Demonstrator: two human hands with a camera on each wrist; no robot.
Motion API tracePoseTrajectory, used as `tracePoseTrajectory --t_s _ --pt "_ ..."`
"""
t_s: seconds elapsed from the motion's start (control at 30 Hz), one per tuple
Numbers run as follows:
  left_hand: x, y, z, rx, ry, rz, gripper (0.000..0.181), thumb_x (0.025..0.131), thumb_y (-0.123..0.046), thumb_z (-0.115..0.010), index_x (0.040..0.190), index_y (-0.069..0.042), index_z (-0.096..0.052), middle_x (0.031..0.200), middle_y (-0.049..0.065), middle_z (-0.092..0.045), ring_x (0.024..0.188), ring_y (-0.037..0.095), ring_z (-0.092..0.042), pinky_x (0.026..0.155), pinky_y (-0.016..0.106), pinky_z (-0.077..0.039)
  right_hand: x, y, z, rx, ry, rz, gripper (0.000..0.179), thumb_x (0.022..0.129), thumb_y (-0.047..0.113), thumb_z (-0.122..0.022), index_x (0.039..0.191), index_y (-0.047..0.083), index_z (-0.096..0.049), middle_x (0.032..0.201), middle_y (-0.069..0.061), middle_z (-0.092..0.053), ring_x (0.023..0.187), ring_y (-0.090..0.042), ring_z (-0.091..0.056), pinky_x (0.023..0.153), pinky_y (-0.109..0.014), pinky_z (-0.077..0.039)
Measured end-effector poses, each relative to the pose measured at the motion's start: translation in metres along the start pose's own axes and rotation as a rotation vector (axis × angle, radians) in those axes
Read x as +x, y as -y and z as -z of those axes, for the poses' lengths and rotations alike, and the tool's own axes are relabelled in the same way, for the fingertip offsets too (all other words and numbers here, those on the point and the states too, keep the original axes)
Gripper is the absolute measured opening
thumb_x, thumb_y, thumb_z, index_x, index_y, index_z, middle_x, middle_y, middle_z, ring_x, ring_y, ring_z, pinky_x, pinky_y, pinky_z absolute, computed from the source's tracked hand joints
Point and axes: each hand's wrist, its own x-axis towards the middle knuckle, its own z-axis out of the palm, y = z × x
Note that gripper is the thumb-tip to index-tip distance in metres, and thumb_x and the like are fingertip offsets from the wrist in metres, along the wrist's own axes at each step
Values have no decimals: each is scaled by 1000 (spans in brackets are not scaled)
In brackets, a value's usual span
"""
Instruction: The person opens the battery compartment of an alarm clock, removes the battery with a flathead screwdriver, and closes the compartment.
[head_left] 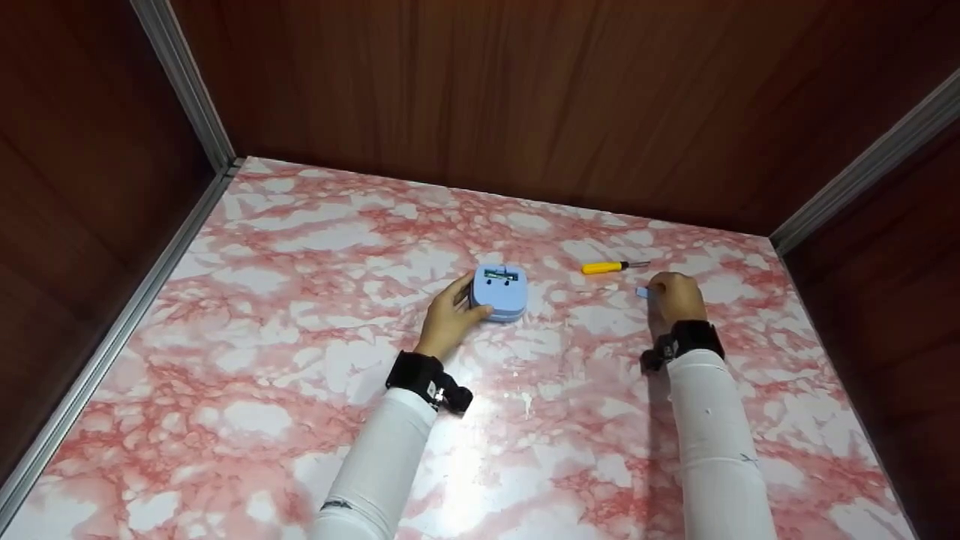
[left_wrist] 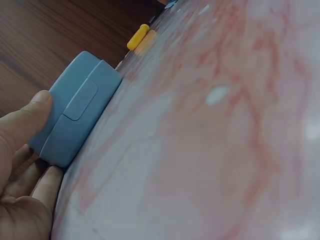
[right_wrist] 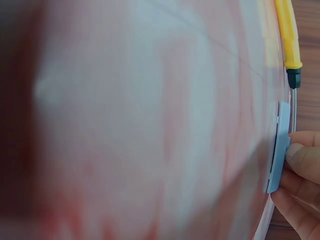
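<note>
My left hand (head_left: 448,321) grips a light-blue square device (head_left: 501,300) by its left side, thumb on top and fingers at its lower edge. An opening near the device's far edge shows something green inside, with two dark spots below it. The left wrist view shows the side of the blue device (left_wrist: 82,107), low on the table. Off to the right, my right hand (head_left: 679,298) pinches a small, thin light-blue cover (right_wrist: 280,150) between thumb and fingers, close over the table. Much of this cover is hidden by the hand in the head view.
A yellow-handled screwdriver (head_left: 602,268) lies between the hands, a little farther back, its metal shaft pointing right. The pink-and-white marbled table (head_left: 285,360) ends at a dark wood-grain panel (head_left: 480,97) behind, with panels at both sides too.
</note>
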Motion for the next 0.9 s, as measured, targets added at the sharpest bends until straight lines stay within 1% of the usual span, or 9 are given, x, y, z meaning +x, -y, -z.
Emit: tracePoseTrajectory --t_s 0.2,0.23,0.4,0.67,0.77,0.9 --pt "0 -1 0 6 -5 7 75 87 -3 -78 153 -5 -44 156 17 -43 143 28 -43 115 28 -40 -2 0 0 0 -3 0 18 97 -8 -55 100 -10 -73 102 -30 -71 99 -48 -65 88 -60 -53" --pt "2 3 0 12 -4 3 75 87 -5 -79 153 -6 -44 156 16 -44 143 27 -43 114 27 -40 -2 0 1 0 -1 -1 18 97 -8 -55 100 -10 -73 102 -30 -70 99 -48 -65 88 -60 -53" --pt "1 3 0 11 2 2 76 87 -5 -79 153 -7 -43 156 16 -44 143 28 -43 115 28 -40 -3 0 -1 3 2 -13 18 97 -8 -54 101 -10 -72 103 -30 -70 99 -47 -65 88 -59 -54" --pt "1 1 -1 7 -8 14 75 87 -4 -79 153 -7 -44 155 17 -44 142 28 -44 114 28 -41 -3 0 0 7 -9 3 18 98 -8 -55 102 -11 -72 102 -31 -70 98 -47 -65 87 -60 -54" --pt "1 1 -1 0 -7 16 75 87 -4 -78 153 -7 -44 155 17 -43 142 29 -44 115 28 -41 -2 -1 0 7 -1 5 19 98 -8 -53 102 -12 -71 102 -31 -70 99 -48 -65 88 -60 -53" --pt "1 1 0 21 -3 11 74 88 -6 -79 154 -8 -44 156 15 -44 143 27 -43 115 27 -41 1 0 1 -17 26 -17 21 99 -7 -51 105 -11 -70 105 -31 -69 102 -48 -64 91 -60 -53"
